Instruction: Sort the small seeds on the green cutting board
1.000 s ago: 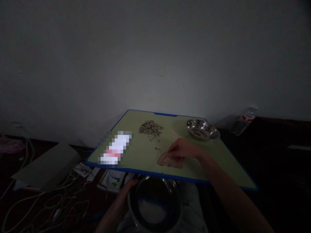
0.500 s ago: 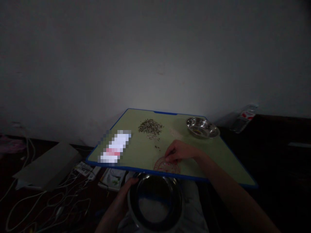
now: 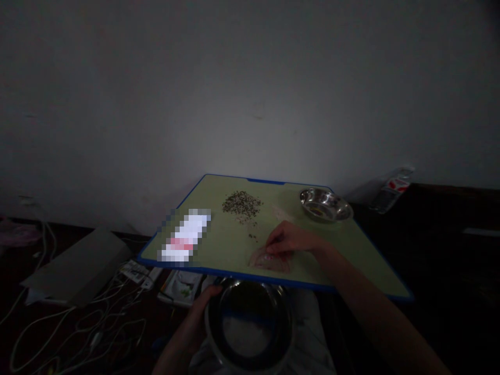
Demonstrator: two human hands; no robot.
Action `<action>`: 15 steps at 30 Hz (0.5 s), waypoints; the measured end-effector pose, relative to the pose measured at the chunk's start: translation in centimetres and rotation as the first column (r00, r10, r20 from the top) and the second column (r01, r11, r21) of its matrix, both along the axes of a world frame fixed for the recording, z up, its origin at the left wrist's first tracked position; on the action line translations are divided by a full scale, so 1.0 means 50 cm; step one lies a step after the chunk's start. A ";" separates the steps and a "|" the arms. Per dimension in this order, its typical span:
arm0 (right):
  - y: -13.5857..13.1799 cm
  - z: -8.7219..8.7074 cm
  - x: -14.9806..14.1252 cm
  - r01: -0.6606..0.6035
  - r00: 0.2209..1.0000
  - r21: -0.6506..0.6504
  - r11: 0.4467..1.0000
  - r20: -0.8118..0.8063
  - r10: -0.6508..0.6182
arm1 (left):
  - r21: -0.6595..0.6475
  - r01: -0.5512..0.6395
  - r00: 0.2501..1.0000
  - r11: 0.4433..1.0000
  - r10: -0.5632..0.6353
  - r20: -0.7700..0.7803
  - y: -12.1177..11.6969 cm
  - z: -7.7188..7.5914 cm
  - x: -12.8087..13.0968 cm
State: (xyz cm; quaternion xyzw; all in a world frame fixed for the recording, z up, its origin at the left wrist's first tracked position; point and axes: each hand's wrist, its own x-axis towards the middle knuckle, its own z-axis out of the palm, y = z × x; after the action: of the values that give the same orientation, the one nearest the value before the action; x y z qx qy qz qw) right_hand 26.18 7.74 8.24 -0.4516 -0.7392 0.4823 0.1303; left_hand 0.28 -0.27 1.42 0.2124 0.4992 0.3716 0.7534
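My right hand [image 3: 288, 238] pinches a clear protractor [image 3: 267, 262] with red markings, held low over the table's near part; whether it touches the surface I cannot tell. Below the near edge, my left hand [image 3: 201, 311] grips the left rim of a shiny metal bowl [image 3: 288, 338], which sits over my lap. Beyond the protractor lies a pile of dark, speckled grains or seeds [image 3: 242, 204], a few of them scattered toward me. A faint pale patch of small bits [image 3: 282, 212] lies right of that pile.
The pale green table [image 3: 351, 260] has a blue rim. On it, a second metal bowl [image 3: 326, 205] stands at back right and a blurred bright phone-like screen [image 3: 186, 237] lies at left. A plastic bottle [image 3: 392, 190], a grey box [image 3: 80, 265] and tangled cables [image 3: 97, 325] are around it.
My right hand has drawn the protractor slightly back from the table's near edge and its tilt looks different. The left hand and its bowl stay about where they were.
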 end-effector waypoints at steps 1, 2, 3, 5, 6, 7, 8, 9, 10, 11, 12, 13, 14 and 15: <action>0.001 0.003 0.004 0.037 0.999 0.007 0.999 0.006 -0.037 | -0.025 0.008 1.000 1.000 -0.007 0.012 0.000 0.002 0.000; 0.001 0.005 0.007 0.069 0.998 0.015 0.998 0.012 -0.069 | -0.028 -0.002 1.000 1.000 0.003 0.026 0.000 0.004 0.000; 0.002 0.007 0.011 0.093 0.996 0.024 0.995 0.015 -0.093 | -0.031 -0.015 0.999 0.999 0.016 0.034 -0.001 0.008 0.000; 0.003 0.009 0.016 0.119 0.993 0.047 0.992 0.012 -0.120 | -0.033 -0.026 0.999 0.999 0.027 0.024 -0.002 0.012 0.001; 0.004 0.009 0.019 0.127 0.992 0.054 0.991 0.011 -0.127 | -0.037 -0.026 1.000 0.999 0.027 0.014 -0.003 0.011 0.001; 0.005 0.008 0.021 0.135 0.991 0.053 0.989 0.012 -0.136 | -0.038 -0.026 1.000 0.999 0.026 0.007 -0.003 0.009 0.001; 0.006 0.007 0.022 0.146 0.989 0.046 0.988 0.014 -0.147 | -0.039 -0.028 1.000 0.999 0.028 0.003 -0.003 0.005 0.001; 0.007 0.006 0.023 0.158 0.987 0.034 0.987 0.015 -0.159 | -0.037 -0.032 0.999 0.999 0.032 0.004 -0.003 0.000 0.000; 0.007 0.004 0.024 0.168 0.986 0.018 0.986 0.016 -0.169 | -0.035 -0.032 0.999 0.999 0.032 0.009 -0.003 -0.004 -0.001; 0.008 0.003 0.025 0.174 0.985 0.002 0.985 0.014 -0.174 | -0.042 -0.027 0.999 0.999 0.028 0.017 -0.003 -0.009 -0.002; 0.008 0.003 0.025 0.180 0.984 -0.011 0.984 0.013 -0.180 | -0.049 -0.023 0.999 0.999 0.024 0.027 -0.002 -0.012 -0.003; 0.008 0.002 0.026 0.190 0.982 -0.019 0.982 0.011 -0.190 | -0.051 -0.016 0.999 0.999 0.018 0.037 -0.001 -0.015 -0.004; 0.009 0.002 0.026 0.203 0.979 -0.023 0.979 0.009 -0.203 | -0.052 -0.005 0.999 0.999 0.007 0.041 0.000 -0.017 -0.005; 0.009 0.002 0.026 0.216 0.976 -0.024 0.976 0.006 -0.216 | -0.053 0.007 0.999 0.999 -0.005 0.046 0.001 -0.019 -0.006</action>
State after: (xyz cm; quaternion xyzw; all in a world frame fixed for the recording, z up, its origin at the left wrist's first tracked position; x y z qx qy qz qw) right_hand 27.49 8.19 8.34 -0.5317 -0.6800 0.4734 0.1754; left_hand -0.02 -0.21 0.49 0.1852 0.4907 0.3610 0.7711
